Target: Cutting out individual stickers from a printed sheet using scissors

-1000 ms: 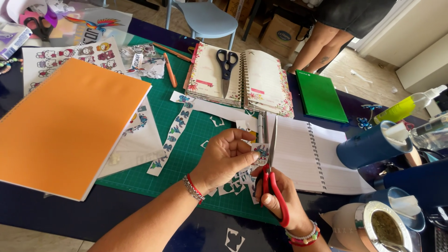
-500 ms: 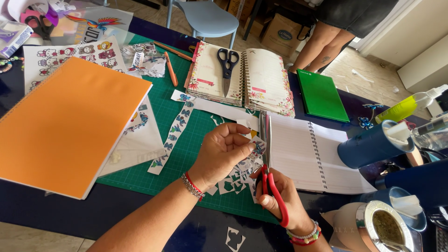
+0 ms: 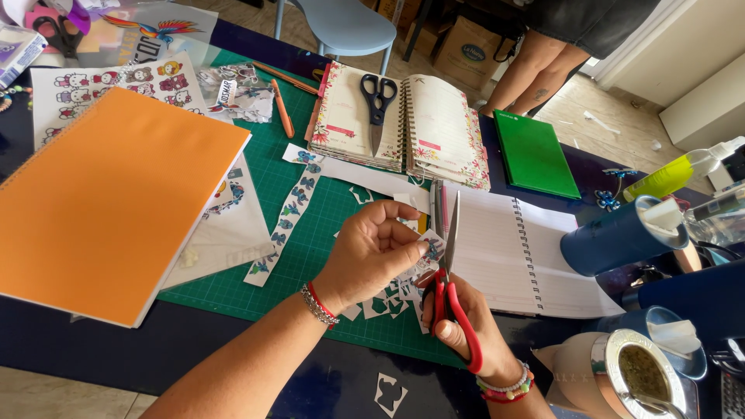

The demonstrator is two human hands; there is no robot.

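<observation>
While the little printed cutout (image 3: 429,250) sits pinched between your two hands, you are mid-cut: trimming around a small blue figure, as I read it, with the red-handled scissors (image 3: 446,289) pointing up and away from you. Your left hand (image 3: 371,256) is curled nearly closed, fingertips clamped on the paper piece, just left of the blades. Your right hand (image 3: 469,330) is closed through the red loops, and the blades look almost together, right at the cutout's edge (whether they are biting paper is too small to tell). The next move, I judge, calls for turning the piece a little with the left fingers so the blades follow the outline, in short snips. Beneath both hands lie white paper scraps (image 3: 384,304) on the green cutting mat (image 3: 256,275). Just right of the scissors is an open spiral notebook (image 3: 512,256); beyond your hands, black scissors (image 3: 377,101) rest on an open planner (image 3: 400,124).
</observation>
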